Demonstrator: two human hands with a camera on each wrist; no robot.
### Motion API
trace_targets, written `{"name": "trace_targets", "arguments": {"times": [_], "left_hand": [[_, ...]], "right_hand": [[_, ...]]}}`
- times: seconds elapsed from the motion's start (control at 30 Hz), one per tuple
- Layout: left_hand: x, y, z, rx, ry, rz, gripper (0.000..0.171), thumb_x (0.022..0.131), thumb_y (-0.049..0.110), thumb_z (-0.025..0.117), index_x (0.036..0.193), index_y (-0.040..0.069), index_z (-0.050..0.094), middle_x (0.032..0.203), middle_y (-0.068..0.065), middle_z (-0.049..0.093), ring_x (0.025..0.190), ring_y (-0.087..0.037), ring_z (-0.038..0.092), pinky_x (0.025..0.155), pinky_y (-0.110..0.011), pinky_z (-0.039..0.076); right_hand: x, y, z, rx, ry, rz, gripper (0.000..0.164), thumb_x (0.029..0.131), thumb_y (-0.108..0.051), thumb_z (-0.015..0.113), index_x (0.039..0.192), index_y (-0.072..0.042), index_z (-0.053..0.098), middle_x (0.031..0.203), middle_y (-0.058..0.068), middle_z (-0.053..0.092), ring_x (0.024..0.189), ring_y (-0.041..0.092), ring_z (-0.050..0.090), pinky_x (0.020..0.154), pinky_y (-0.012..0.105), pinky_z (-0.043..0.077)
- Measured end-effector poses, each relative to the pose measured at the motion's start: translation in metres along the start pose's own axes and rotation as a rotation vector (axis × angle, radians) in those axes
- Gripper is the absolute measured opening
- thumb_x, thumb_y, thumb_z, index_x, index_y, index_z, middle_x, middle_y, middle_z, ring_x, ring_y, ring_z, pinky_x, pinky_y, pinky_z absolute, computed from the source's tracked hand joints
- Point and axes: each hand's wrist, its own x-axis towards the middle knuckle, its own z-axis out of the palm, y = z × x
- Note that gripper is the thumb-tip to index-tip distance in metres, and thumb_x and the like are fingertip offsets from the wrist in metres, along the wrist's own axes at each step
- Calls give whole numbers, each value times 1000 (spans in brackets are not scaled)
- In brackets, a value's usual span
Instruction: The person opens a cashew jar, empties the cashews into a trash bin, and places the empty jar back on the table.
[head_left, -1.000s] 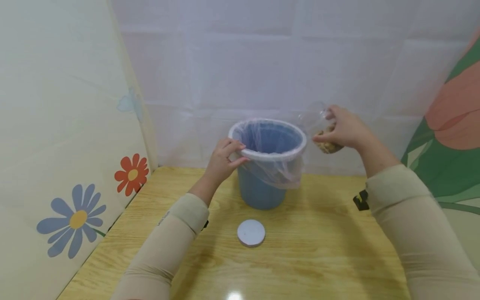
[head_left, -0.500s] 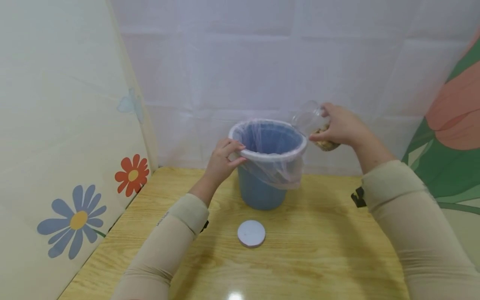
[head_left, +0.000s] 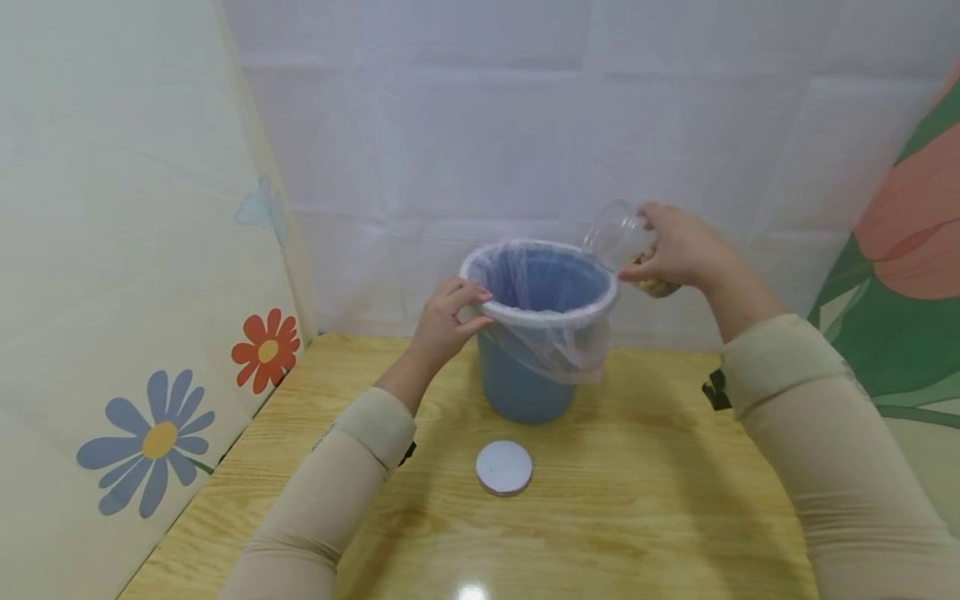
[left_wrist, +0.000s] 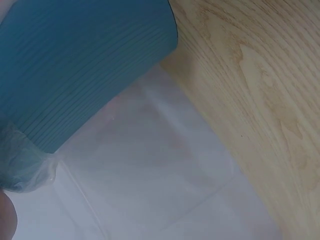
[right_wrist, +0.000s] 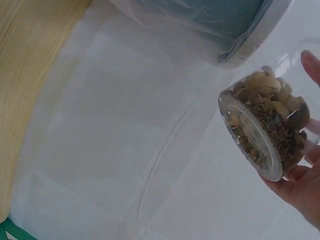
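A blue trash bin [head_left: 525,387] stands on the table, lined with a clear plastic bag [head_left: 570,354] folded over its white rim. My left hand [head_left: 438,325] grips the rim at its left side, fingers on top and thumb below outside. In my right hand [head_left: 686,250] is a clear plastic jar [head_left: 617,236], tilted with its mouth toward the bin's right rim. Brown shell-like pieces and dark crumbs [right_wrist: 272,117] lie in the jar's bottom part, as the right wrist view shows. The left wrist view has mostly the bin's ribbed side [left_wrist: 95,65].
A round white lid [head_left: 504,467] lies on the wood-grain table [head_left: 615,517] in front of the bin. Behind the bin hangs a white sheet [head_left: 480,125]. A flower-printed wall covering [head_left: 157,250] borders the left side, and another with large flowers is at the right.
My right hand has moved the jar left, bringing its mouth up to the bin's right rim. The left hand keeps its grip on the rim, and the bin has shifted very slightly.
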Motion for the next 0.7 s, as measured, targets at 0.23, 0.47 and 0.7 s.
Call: {"name": "trace_targets", "arguments": {"times": [0.23,0.47,0.7], "left_hand": [[-1,-1,-1,-2,-9,6,30,68,9,79,95,0,67,98,-9,62,94,-24,53,86,-36,43],[-1,-1,-1,-15,8,8,30,68,8,79,94,1,67,98,-9,62,95,-24,53,86,-35,43],[-1,0,-1,-18,15,-7,30,67,8,79,94,1,68,98,-9,62,95,-24,53,88,-32,43]], "right_hand": [[-1,-4,-1,-29,-1,-4,106,65,-47,78,142,-2,21,132,27,40,114,46,41,94,61,31],[0,-5,0,-93,-7,-4,107,65,-50,77,144,-5,20,133,26,40,113,46,42,92,62,33],[2,-7,5,-175,-28,3,109,66,-57,73,146,-10,15,135,26,36,110,48,42,90,62,35]]}}
